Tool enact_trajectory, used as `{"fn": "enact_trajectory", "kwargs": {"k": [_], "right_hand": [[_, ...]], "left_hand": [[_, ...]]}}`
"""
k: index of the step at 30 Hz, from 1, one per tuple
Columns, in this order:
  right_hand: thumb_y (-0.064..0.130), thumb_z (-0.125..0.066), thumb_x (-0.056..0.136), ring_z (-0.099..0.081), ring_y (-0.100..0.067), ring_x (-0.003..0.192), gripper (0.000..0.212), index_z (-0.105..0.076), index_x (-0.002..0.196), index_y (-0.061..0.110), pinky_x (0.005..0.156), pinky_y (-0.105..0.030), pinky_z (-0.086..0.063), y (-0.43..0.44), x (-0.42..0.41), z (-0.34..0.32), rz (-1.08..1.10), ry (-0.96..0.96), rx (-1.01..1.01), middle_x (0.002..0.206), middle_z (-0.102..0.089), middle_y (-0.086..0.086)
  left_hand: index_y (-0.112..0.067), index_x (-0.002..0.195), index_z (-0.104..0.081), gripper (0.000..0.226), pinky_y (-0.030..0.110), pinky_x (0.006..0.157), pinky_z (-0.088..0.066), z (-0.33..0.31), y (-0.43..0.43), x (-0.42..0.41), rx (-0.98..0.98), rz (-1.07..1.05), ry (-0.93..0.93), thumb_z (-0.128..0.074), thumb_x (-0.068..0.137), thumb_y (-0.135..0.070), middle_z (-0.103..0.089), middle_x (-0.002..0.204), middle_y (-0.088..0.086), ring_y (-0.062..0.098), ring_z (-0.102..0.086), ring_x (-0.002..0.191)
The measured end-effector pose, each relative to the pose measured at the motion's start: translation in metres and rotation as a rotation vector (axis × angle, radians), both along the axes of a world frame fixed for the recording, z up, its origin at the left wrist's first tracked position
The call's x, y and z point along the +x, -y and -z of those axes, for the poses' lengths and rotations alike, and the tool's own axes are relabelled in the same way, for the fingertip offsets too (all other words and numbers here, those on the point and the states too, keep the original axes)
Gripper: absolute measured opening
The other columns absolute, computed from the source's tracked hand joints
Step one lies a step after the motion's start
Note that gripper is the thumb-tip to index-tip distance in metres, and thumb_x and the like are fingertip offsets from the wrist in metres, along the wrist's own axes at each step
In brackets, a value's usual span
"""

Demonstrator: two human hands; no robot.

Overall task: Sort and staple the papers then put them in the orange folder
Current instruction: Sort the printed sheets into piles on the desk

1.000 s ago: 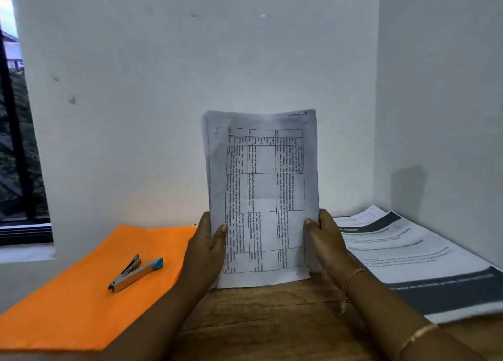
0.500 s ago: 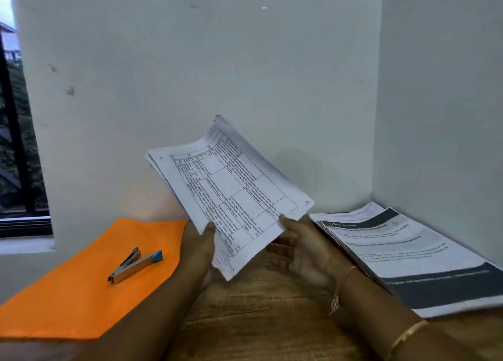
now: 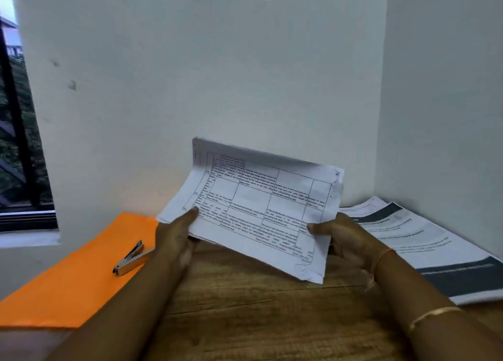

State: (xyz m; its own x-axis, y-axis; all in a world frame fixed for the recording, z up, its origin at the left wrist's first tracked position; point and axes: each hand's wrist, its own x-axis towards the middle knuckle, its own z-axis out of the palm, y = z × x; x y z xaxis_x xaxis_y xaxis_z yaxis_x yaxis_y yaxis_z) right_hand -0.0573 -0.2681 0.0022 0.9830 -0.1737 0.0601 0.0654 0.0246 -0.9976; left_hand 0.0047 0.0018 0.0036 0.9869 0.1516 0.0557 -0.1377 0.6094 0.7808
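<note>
left hand (image 3: 177, 238) pinches one short edge of the papers (image 3: 258, 205), thumb on the printed face; right hand (image 3: 347, 238) pinches the opposite edge the same way. the sheaf hangs sideways above the wooden table (image 3: 258, 306), its far edge curling. it looks light, floppy and apt to fan out, so a firm pinch near one corner should suit stapling. the stapler (image 3: 133, 258) lies on the orange folder (image 3: 68, 284), left; another printed stack (image 3: 424, 241) lies right.

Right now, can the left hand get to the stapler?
Probably yes: the stapler lies on the orange folder, just beside the left hand, nothing between. But that hand grips the papers, which the right hand also holds.
</note>
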Motion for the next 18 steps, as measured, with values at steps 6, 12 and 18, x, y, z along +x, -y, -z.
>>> {"fn": "enact_trajectory", "kwargs": {"k": [6, 12, 18], "right_hand": [[0.0, -0.054, 0.089, -0.06, -0.02, 0.088, 0.022, -0.063, 0.097, 0.019, 0.082, -0.029, -0.046, -0.007, -0.001, -0.007, 0.386, 0.219, -0.287, 0.093, -0.066, 0.0], [0.008, -0.049, 0.094, -0.055, -0.013, 0.073, 0.015, -0.059, 0.089, 0.018, 0.056, -0.018, -0.04, -0.028, -0.007, -0.009, 0.52, 0.413, -0.437, 0.079, -0.06, 0.004], [0.014, -0.049, 0.094, -0.06, -0.019, 0.091, 0.017, -0.056, 0.107, 0.022, 0.072, -0.027, -0.048, -0.028, -0.002, 0.005, 0.281, 0.164, -0.407, 0.103, -0.065, -0.003]], "left_hand": [[-0.004, 0.112, -0.057, 0.033, 0.034, 0.071, -0.049, 0.006, -0.008, 0.001, 0.699, -0.072, 0.025, -0.066, 0.08, 0.002, -0.062, 0.108, 0.016, 0.028, -0.06, 0.081], [-0.019, 0.108, -0.06, 0.026, 0.029, 0.069, -0.043, 0.006, 0.005, -0.003, 1.208, -0.112, 0.308, -0.063, 0.083, -0.026, -0.065, 0.106, 0.007, 0.023, -0.057, 0.095], [-0.009, 0.136, -0.036, 0.046, 0.026, 0.078, -0.035, 0.02, 0.011, 0.003, 1.333, -0.07, 0.152, -0.053, 0.093, -0.013, -0.048, 0.135, 0.011, 0.029, -0.047, 0.121]]}}
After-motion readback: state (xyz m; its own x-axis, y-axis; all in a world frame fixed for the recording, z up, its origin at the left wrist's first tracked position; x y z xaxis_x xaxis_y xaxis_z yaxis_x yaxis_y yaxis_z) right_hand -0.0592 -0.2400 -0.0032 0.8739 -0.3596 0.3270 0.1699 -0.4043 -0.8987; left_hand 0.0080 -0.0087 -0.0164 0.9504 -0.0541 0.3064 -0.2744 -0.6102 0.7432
